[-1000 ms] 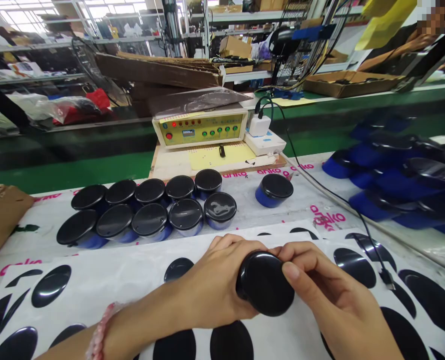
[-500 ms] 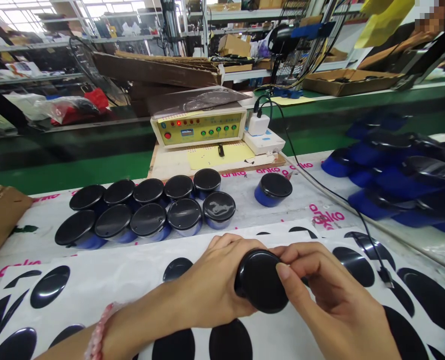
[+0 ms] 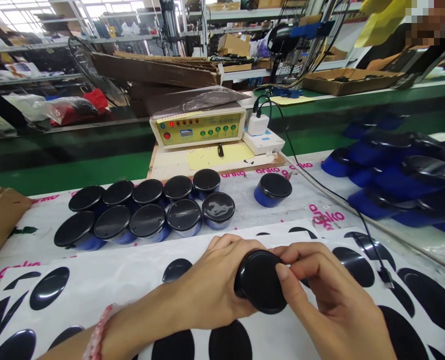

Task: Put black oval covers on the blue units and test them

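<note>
As hands (image 3: 218, 282) hold a piece (image 3: 263, 282), cable (image 3: 385, 276) crosses discs (image 3: 364, 244).

Yellow-fronted control box (image 3: 198, 131), seemingly beside a charger (image 3: 258, 124).

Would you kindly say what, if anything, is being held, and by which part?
A round black piece; the left hand wraps its side, the right hand touches its rim.
</note>
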`<action>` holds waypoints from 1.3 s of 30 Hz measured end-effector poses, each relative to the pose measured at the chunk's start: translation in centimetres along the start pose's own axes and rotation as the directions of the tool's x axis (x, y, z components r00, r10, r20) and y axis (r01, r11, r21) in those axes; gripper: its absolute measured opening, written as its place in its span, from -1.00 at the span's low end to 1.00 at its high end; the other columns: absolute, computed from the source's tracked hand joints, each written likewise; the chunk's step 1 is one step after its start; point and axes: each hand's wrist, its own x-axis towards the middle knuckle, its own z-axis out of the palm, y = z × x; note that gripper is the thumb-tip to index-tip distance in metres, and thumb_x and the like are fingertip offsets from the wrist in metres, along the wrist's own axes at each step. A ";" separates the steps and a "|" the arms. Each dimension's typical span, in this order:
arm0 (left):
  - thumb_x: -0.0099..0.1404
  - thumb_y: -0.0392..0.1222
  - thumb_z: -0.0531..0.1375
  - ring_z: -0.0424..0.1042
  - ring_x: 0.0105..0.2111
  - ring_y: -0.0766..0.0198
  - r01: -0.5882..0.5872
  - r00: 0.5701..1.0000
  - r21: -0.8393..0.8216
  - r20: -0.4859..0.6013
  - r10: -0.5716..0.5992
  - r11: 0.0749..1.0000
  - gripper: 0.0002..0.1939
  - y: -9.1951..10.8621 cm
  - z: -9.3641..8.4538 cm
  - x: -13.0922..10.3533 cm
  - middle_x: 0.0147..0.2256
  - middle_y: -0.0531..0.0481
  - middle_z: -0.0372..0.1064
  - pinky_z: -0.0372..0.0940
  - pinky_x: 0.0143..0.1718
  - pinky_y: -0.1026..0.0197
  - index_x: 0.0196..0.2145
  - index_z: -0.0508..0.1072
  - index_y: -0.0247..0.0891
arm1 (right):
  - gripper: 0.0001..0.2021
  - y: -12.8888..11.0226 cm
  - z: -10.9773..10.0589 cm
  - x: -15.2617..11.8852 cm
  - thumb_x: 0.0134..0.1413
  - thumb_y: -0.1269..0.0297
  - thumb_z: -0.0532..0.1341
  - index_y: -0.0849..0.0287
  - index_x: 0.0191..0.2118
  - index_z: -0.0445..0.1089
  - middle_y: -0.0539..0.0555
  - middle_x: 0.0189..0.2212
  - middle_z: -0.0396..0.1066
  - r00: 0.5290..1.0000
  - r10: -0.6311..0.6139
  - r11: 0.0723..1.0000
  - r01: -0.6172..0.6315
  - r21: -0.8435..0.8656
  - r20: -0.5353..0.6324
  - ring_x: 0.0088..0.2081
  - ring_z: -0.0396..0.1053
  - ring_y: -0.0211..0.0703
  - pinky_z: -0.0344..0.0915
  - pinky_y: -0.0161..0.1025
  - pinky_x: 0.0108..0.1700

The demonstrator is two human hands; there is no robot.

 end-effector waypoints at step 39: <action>0.02 -0.01 0.36 0.17 0.06 0.02 -0.031 0.983 0.086 -0.176 0.046 0.996 -0.25 -1.1 1.7 0.0 0.04 -0.14 0.22 0.12 0.11 -0.04 0.10 0.17 -0.19 | -0.31 -0.4 -1.3 1.1 0.08 0.24 0.22 -0.05 0.27 -0.11 0.10 0.20 0.08 0.853 0.029 0.929 0.170 -0.330 0.521 0.04 0.31 -0.04 0.38 -0.21 -0.10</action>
